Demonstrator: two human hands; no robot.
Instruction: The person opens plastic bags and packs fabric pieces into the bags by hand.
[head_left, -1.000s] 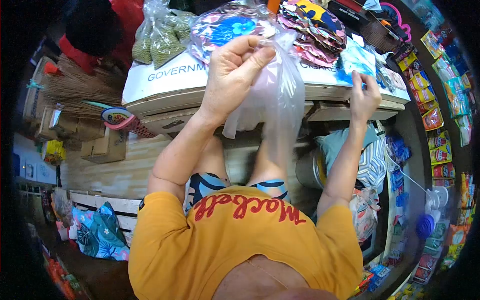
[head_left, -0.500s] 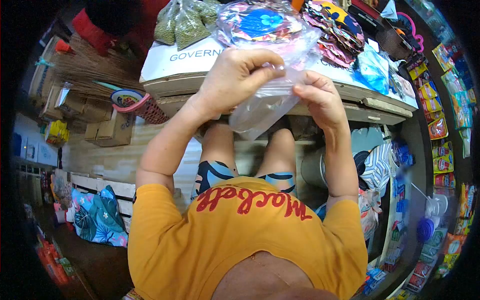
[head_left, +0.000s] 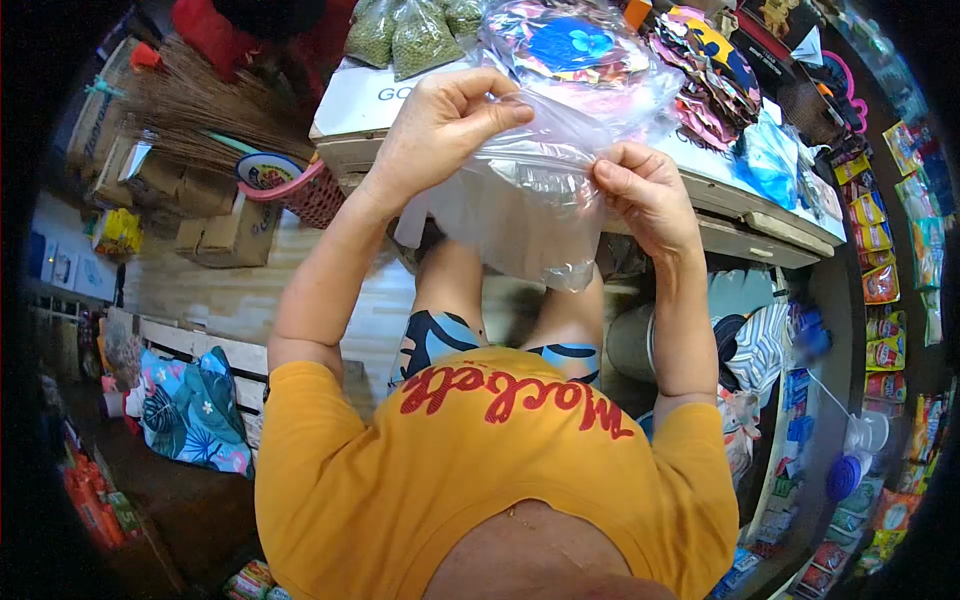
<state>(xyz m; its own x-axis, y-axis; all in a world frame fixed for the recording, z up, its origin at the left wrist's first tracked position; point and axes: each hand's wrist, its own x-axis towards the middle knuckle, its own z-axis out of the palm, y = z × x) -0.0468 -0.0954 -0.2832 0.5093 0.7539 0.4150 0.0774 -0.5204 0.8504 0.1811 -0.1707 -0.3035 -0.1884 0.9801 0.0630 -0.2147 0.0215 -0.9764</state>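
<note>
Between my hands hangs a transparent plastic bag, its mouth at the top and its body falling over my knees. My left hand pinches one upper corner between thumb and fingers. On the other side, my right hand grips the opposite edge, thumb on top. Just beyond the bag, a plastic-wrapped stack of round patterned cloth pieces lies on the white counter. More loose cloth pieces are piled to its right.
Bags of green beans stand at the counter's back left. A pink basket, cardboard boxes and brooms are left of the counter. A blue plastic bag lies at right, near hanging sachets.
The bag has been spread wider as my left hand moved left and slightly up. My right hand keeps its grip. The view has shifted, so the counter appears farther right.
</note>
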